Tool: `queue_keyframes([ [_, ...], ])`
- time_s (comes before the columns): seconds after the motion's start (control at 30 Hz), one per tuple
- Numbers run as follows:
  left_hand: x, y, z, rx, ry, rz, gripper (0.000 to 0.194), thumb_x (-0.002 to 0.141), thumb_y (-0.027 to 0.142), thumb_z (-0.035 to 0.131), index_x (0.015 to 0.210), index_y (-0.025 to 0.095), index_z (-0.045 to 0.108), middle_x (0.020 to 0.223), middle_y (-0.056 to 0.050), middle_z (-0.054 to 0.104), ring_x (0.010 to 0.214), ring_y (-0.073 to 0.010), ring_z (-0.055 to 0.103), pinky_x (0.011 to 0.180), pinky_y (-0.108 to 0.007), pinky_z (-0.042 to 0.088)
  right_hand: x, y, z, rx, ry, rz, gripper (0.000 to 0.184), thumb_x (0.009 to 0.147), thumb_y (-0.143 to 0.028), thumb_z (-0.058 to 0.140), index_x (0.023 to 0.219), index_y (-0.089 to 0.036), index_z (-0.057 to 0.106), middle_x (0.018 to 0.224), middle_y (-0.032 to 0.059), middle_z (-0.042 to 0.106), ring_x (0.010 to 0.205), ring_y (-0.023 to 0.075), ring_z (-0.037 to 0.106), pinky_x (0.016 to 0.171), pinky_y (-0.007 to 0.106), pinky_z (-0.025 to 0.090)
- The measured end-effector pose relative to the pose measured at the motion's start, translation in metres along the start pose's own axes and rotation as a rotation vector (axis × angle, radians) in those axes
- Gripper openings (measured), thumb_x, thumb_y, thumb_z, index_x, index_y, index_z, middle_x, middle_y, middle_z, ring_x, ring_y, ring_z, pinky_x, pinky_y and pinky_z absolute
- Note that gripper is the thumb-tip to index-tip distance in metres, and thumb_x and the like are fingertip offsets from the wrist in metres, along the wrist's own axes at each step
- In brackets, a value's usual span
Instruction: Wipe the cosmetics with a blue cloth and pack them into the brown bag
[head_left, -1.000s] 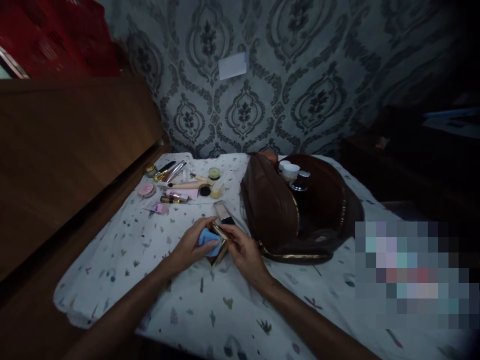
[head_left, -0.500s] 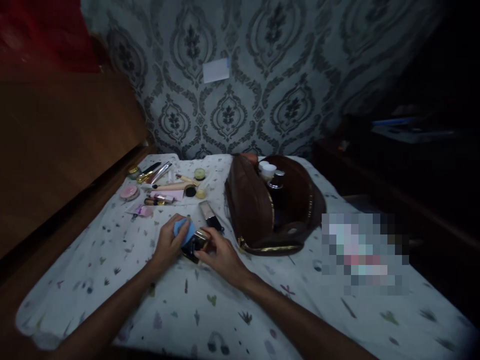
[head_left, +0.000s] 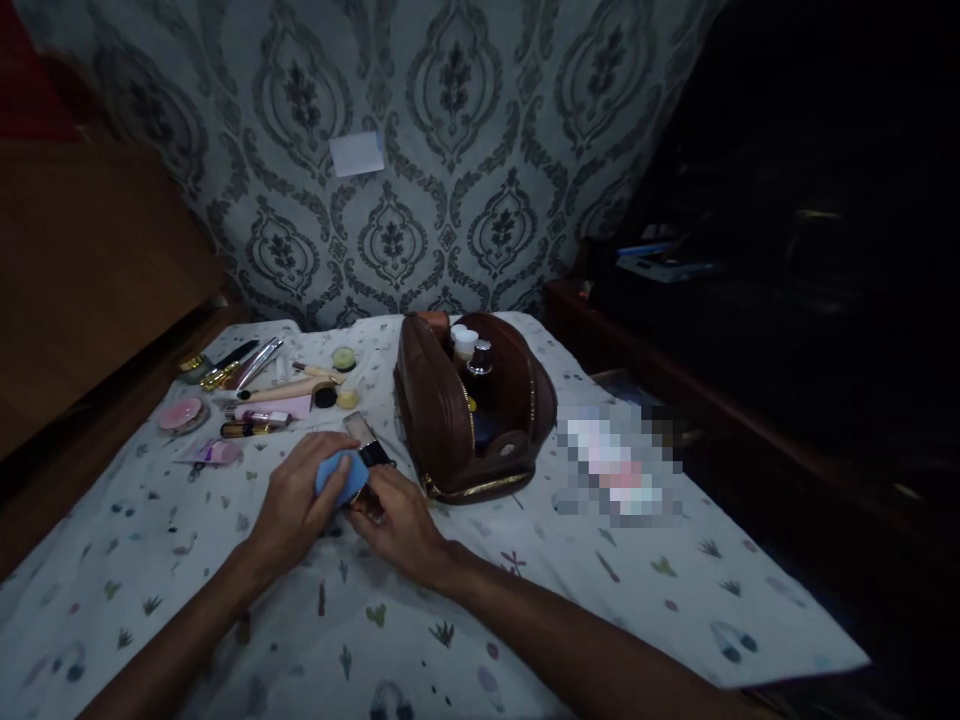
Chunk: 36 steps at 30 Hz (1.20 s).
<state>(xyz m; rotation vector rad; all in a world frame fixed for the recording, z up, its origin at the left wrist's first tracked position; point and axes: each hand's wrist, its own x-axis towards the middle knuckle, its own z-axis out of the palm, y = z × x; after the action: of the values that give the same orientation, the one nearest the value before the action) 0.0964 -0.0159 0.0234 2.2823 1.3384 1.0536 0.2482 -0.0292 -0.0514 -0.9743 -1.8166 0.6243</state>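
Observation:
A small piece of blue cloth (head_left: 341, 478) is pinched in my left hand (head_left: 291, 495), its thumb lying across the front. My right hand (head_left: 401, 518) has its fingers closed round a small dark container with a gold part (head_left: 366, 498). The cloth presses against that container and covers most of it, so its full shape is hidden. Just beyond my fingers lies a clear bottle with a black cap (head_left: 367, 440). To the right of it stands a brown zip bag (head_left: 431, 400), unzipped, with a white-capped jar (head_left: 465, 343) and a silver-topped bottle (head_left: 480, 358) inside.
Makeup items lie at the back left, among them a pink round compact (head_left: 182, 413), a wooden-handled brush (head_left: 285, 390) and a pink tube (head_left: 219, 453). A patterned sheet (head_left: 465, 630) covers the surface. A blurred-out patch (head_left: 619, 465) sits right of the bag.
My view has turned to the right, so everything appears further left. The blue cloth now covers more of the dark container, which showed its black and gold sides before.

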Motion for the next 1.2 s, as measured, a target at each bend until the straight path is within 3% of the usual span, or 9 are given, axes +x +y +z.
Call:
queue_keyframes([
  [0.1, -0.003, 0.003, 0.011, 0.131, -0.095, 0.125, 0.032, 0.095, 0.042, 0.046, 0.101, 0.022, 0.071, 0.102, -0.009, 0.075, 0.097, -0.0266, 0.066, 0.093, -0.041, 0.047, -0.002, 0.007, 0.004, -0.025, -0.001, -0.055, 0.01, 0.077, -0.015, 0.063, 0.082, -0.021, 0.056, 0.085, 0.0046, 0.06, 0.08, 0.0205, 0.056, 0.075, 0.031, 0.049],
  [0.17, -0.003, 0.0, 0.017, 0.184, -0.085, 0.134, 0.032, 0.094, 0.043, 0.046, 0.099, 0.022, 0.071, 0.097, -0.009, 0.075, 0.092, -0.027, 0.066, 0.091, -0.042, 0.047, -0.002, 0.008, 0.005, -0.016, -0.005, -0.041, 0.013, 0.076, -0.013, 0.062, 0.084, -0.021, 0.056, 0.085, 0.0042, 0.06, 0.08, 0.02, 0.056, 0.075, 0.031, 0.049],
  [0.37, 0.001, -0.016, 0.014, 0.06, 0.002, -0.063, 0.034, 0.092, 0.045, 0.046, 0.104, 0.021, 0.067, 0.101, -0.008, 0.074, 0.094, -0.0265, 0.067, 0.087, -0.037, 0.051, 0.003, -0.002, -0.006, 0.009, -0.037, 0.02, 0.012, 0.079, -0.012, 0.064, 0.084, -0.021, 0.058, 0.083, 0.0022, 0.061, 0.08, 0.0187, 0.057, 0.076, 0.029, 0.048],
  [0.53, 0.005, -0.028, 0.006, -0.071, 0.07, -0.286, 0.038, 0.085, 0.052, 0.052, 0.102, 0.021, 0.067, 0.092, -0.004, 0.074, 0.088, -0.0267, 0.069, 0.08, -0.035, 0.052, 0.002, -0.005, -0.01, 0.055, -0.054, 0.02, 0.032, 0.082, -0.012, 0.067, 0.113, -0.017, 0.064, 0.101, 0.0073, 0.067, 0.095, 0.021, 0.062, 0.086, 0.032, 0.049],
  [0.77, 0.006, -0.027, 0.005, -0.592, 0.075, -0.592, 0.047, 0.069, 0.056, 0.071, 0.098, 0.02, 0.064, 0.078, -0.003, 0.072, 0.076, -0.0255, 0.072, 0.068, -0.034, 0.056, 0.002, -0.001, -0.008, 0.09, -0.05, 0.056, 0.038, 0.08, -0.012, 0.07, 0.117, -0.021, 0.065, 0.107, 0.0065, 0.069, 0.098, 0.0214, 0.064, 0.089, 0.033, 0.05],
  [0.97, 0.006, -0.03, 0.014, -0.812, 0.099, -0.692, 0.045, 0.067, 0.052, 0.073, 0.097, 0.02, 0.061, 0.074, 0.0, 0.072, 0.072, -0.0224, 0.072, 0.066, -0.031, 0.057, 0.004, -0.002, -0.006, 0.083, -0.032, 0.078, 0.036, 0.079, -0.009, 0.066, 0.112, -0.021, 0.065, 0.108, 0.0058, 0.071, 0.102, 0.021, 0.065, 0.092, 0.032, 0.05],
  [1.2, 0.003, -0.035, 0.017, -0.601, 0.102, -0.658, 0.057, 0.075, 0.07, 0.06, 0.103, 0.02, 0.066, 0.082, -0.003, 0.075, 0.077, -0.0239, 0.07, 0.072, -0.034, 0.056, 0.005, -0.007, -0.011, 0.094, -0.05, 0.111, 0.039, 0.081, -0.016, 0.069, 0.119, -0.021, 0.063, 0.115, 0.0073, 0.07, 0.105, 0.0221, 0.064, 0.092, 0.033, 0.05],
])
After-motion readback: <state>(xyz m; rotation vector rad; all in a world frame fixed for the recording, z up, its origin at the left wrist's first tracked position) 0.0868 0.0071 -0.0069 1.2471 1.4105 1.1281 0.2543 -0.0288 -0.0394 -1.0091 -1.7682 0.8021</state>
